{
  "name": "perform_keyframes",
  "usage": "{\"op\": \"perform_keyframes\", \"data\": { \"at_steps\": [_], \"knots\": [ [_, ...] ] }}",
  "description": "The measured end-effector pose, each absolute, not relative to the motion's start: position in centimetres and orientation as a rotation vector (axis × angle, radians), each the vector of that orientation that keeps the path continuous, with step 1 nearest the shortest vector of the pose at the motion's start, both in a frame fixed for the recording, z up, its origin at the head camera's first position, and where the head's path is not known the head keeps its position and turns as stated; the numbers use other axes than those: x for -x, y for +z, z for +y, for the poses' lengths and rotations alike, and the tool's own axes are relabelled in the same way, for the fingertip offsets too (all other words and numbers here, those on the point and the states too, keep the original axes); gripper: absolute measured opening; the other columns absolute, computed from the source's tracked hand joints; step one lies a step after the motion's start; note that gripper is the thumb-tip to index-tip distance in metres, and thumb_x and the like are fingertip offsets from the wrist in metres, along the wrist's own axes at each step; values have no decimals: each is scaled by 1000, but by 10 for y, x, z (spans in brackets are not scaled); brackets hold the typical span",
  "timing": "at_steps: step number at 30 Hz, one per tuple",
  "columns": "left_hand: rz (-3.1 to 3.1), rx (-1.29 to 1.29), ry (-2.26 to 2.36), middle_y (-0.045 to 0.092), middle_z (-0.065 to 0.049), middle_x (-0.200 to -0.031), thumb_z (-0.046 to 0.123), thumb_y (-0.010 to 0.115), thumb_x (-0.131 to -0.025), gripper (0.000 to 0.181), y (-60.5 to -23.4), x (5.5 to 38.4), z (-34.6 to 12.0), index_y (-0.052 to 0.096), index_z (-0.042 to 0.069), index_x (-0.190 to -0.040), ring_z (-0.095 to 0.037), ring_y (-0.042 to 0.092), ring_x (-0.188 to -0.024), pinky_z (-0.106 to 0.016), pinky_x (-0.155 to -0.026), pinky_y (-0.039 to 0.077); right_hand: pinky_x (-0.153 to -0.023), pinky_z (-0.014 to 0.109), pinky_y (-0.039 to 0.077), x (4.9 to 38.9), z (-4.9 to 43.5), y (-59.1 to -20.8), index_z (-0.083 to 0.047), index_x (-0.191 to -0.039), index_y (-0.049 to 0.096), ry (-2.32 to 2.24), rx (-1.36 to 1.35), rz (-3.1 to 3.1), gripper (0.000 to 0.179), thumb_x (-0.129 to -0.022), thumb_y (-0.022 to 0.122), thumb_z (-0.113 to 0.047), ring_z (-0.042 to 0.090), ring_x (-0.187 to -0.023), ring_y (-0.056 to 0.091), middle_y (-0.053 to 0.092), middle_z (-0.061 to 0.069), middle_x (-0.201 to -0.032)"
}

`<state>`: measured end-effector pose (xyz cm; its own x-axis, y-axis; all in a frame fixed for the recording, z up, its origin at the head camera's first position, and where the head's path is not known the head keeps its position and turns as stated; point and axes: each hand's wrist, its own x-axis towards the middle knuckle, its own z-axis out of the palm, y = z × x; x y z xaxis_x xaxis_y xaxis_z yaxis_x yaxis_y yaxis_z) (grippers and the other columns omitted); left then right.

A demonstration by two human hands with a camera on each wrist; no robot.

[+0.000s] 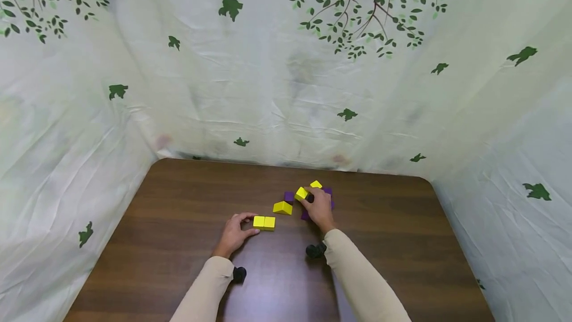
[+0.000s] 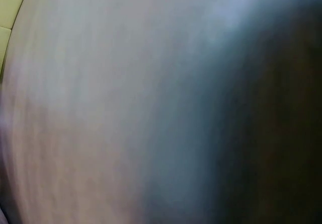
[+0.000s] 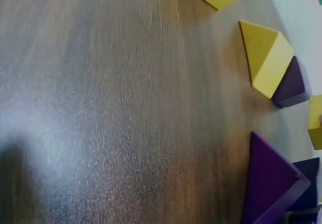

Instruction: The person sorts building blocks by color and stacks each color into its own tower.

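Observation:
In the head view my left hand is at the left end of a pair of yellow blocks standing side by side. Its thumb and forefinger are spread at the front and back of the left block; contact is unclear. My right hand pinches another yellow block between thumb and fingers. Left of that hand are a yellow triangular block and a small purple block. A larger purple wedge shows in the right wrist view, mostly hidden by the hand in the head view.
Beyond the right hand is another yellow block, with purple pieces beside it. The brown wooden table ends at a white leaf-printed cloth behind it. The left wrist view is mostly blurred.

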<state>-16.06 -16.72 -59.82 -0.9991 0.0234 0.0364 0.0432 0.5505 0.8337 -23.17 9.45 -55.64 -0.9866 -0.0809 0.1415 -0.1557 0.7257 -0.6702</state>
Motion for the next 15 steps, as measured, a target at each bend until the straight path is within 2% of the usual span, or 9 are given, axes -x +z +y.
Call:
{"op": "perform_keyframes", "data": {
  "at_steps": [4,15],
  "knots": [
    [-2749,59,-1474,64,-4,-97,9,84,-73,37,-597,160,-168,71,9,-108,-22,55,-92,-39,-82,44,-96,46,46,225,93,-552,1,-121,65,1219,-260,-2789,39,-84,75,-10,33,-112,59,65,16,-119],
    [-2769,52,-1473,63,-5,-96,10,83,-74,37,-595,161,-167,70,9,-109,-22,54,-92,-39,-81,43,-87,45,52,197,72,-549,-1,-116,66,1444,-393,-2638,37,-80,76,-3,32,-100,63,67,14,-110]
  ]
}}
